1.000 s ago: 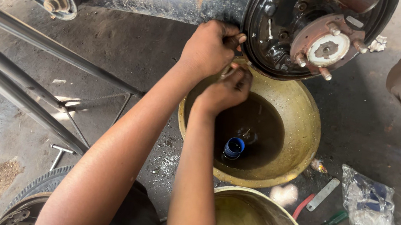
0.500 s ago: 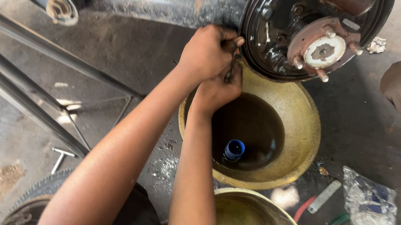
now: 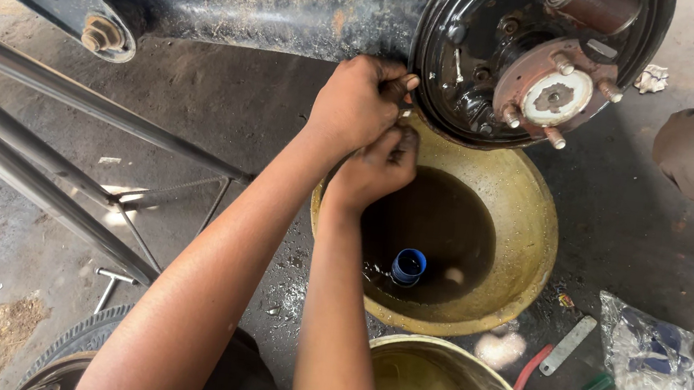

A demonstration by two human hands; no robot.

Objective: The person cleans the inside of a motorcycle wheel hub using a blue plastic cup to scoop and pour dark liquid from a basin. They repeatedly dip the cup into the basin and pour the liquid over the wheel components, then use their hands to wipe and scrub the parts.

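Both hands have crept up a bit since half a second ago, off the basin and tight against the edge of the brake backing plate (image 3: pixel 468 52). Going left to right: the left hand (image 3: pixel 357 105) is curled shut at the plate's lower left rim, and the right hand (image 3: pixel 378 168) just below pinches something small there (can't make out what, fingers hide it). That plate looks heavy, rigid and greasy, so probably slippery; I'd grab the rim, not the studs. Under it sits the yellow basin (image 3: pixel 524 241) of dark fluid with a blue cap (image 3: pixel 409 266).
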